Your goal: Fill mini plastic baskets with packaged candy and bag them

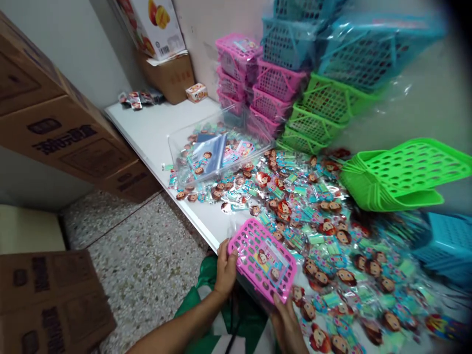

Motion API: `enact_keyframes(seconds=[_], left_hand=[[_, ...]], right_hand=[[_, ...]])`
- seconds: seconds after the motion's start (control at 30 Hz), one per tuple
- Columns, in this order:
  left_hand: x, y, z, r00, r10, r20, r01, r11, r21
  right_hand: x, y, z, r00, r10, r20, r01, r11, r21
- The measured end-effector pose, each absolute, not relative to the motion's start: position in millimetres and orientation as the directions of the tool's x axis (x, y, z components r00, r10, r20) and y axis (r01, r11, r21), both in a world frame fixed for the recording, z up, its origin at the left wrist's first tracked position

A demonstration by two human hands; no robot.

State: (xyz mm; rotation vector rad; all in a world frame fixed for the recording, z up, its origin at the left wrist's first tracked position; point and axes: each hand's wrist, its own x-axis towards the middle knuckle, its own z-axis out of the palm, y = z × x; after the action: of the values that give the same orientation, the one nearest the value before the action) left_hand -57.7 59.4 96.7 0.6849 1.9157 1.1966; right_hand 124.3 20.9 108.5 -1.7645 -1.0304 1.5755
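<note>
While our left hand (225, 271) and right hand (285, 315) hold the pink lidded basket (262, 259) near its two ends, its long side runs along the near edge of the tabletop (211, 218).

A plain, pale wall (228, 19) fills the top centre of the frame and runs down the right side behind the table. At the upper left, a grey wall surface (106, 49) meets it in a shadowed corner. A white table (147, 137) stretches from the upper left toward the lower right, its straight front edge cutting diagonally across the centre. Below that edge, at centre left, lies a speckled grey floor (147, 241) crossed by a thin dark seam. Stacked brown cartons (70, 132) with dark printing crowd the left edge; another carton (55, 300) stands at the lower left. The light is soft and cool.
</note>
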Motion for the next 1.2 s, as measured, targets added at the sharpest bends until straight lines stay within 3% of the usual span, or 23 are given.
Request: enact_keyframes(seconds=[0.17, 0.33, 0.43, 0.53, 0.63, 0.73, 0.83, 0.9, 0.97, 1.07, 1.2], left_hand=[[-79, 65, 52, -0.547, 0.776, -0.315, 0.074, 0.420, 0.904], [-95, 61, 40, -0.545, 0.790, -0.282, 0.139, 0.417, 0.898], [-108, 58, 51, -0.594, 0.793, -0.137, 0.329, 0.395, 0.858], [-120, 65, 60, -0.350, 0.934, 0.076, 0.641, 0.180, 0.746], [-121, 74, 57, -0.102, 0.993, 0.064, 0.664, 0.020, 0.748], [-115, 73, 42, -0.126, 0.989, 0.078, 0.642, 0.021, 0.767], [-111, 69, 24, -0.099, 0.974, 0.203, 0.693, -0.078, 0.717], [-113, 67, 14, -0.051, 0.941, 0.335, 0.779, -0.172, 0.603], [-116, 67, 9, -0.002, 0.890, 0.455, 0.854, -0.235, 0.464], [-120, 69, 9, 0.044, 0.831, 0.554, 0.888, -0.286, 0.359], [-131, 76, 15, 0.227, 0.791, 0.568, 0.853, -0.443, 0.276]], right_hand=[[106, 29, 75, -0.042, 0.719, -0.694, 0.023, -0.693, -0.720], [108, 41, 75, -0.109, 0.744, -0.659, 0.075, -0.655, -0.752], [111, 46, 79, -0.123, 0.727, -0.676, 0.091, -0.670, -0.737], [110, 45, 78, -0.142, 0.746, -0.651, 0.052, -0.651, -0.757], [108, 40, 71, -0.124, 0.763, -0.634, 0.020, -0.637, -0.771], [107, 33, 58, -0.027, 0.778, -0.628, 0.038, -0.627, -0.778], [111, 28, 42, 0.081, 0.809, -0.582, 0.179, -0.586, -0.790], [117, 26, 33, 0.164, 0.889, -0.428, 0.368, -0.458, -0.809], [123, 26, 29, 0.146, 0.983, -0.112, 0.593, -0.178, -0.785], [130, 26, 32, -0.148, 0.934, 0.324, 0.760, 0.318, -0.568], [130, 26, 45, -0.466, 0.786, 0.407, 0.729, 0.601, -0.327]])
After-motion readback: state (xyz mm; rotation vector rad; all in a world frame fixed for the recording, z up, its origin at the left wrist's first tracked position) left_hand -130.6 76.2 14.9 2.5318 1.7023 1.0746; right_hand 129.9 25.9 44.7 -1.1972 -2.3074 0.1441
